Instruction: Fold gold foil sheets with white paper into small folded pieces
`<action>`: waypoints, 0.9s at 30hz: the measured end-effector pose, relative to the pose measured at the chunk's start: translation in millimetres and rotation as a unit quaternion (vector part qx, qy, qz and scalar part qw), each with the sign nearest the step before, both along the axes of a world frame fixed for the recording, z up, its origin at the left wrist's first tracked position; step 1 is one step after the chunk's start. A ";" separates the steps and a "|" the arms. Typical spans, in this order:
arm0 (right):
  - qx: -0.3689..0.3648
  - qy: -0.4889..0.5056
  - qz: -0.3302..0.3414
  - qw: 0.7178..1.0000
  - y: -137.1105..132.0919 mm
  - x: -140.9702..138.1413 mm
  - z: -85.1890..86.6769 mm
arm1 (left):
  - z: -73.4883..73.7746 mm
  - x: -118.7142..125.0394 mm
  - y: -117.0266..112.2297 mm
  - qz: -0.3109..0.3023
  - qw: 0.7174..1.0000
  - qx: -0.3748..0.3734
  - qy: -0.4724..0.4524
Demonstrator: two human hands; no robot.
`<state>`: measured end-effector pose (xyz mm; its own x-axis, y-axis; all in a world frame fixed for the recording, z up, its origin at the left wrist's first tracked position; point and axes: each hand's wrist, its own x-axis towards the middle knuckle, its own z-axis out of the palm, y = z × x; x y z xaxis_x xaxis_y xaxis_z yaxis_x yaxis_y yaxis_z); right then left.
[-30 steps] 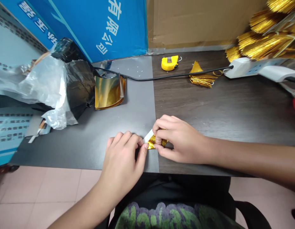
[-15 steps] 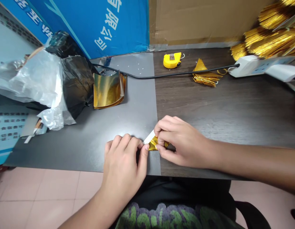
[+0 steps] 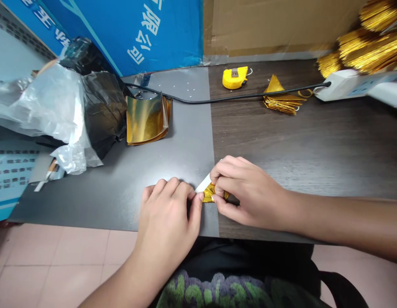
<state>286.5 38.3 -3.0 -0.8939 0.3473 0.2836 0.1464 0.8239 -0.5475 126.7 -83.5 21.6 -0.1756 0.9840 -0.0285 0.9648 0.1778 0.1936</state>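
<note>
A small folded piece of gold foil paper with a white underside lies near the front edge of the dark table. My left hand presses on its left end with curled fingers and thumb. My right hand pinches its right end between thumb and fingers. Most of the paper is hidden under both hands.
A stack of gold foil sheets lies at the left, beside black and clear plastic bags. A yellow tape measure, a pile of folded gold pieces, a black cable, a white power strip and gold tassels sit at the back.
Both hands stay on the gold paper and have closed in slightly, hiding more of it. The view has shifted a little, so the table items sit higher and to the right.
</note>
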 end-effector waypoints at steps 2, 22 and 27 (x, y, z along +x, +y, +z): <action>0.005 0.000 -0.001 1.000 0.0 -0.2 -1.0 | 0.7 0.3 0.5 0.002 1.000 -0.005 0.001; 0.017 -0.017 0.060 0.998 9.7 8.6 -1.5 | -5.2 1.0 -4.9 0.024 1.000 0.011 -0.007; 0.021 -0.025 0.067 0.997 9.4 7.2 0.1 | -7.1 0.4 -6.2 0.037 0.999 0.007 -0.018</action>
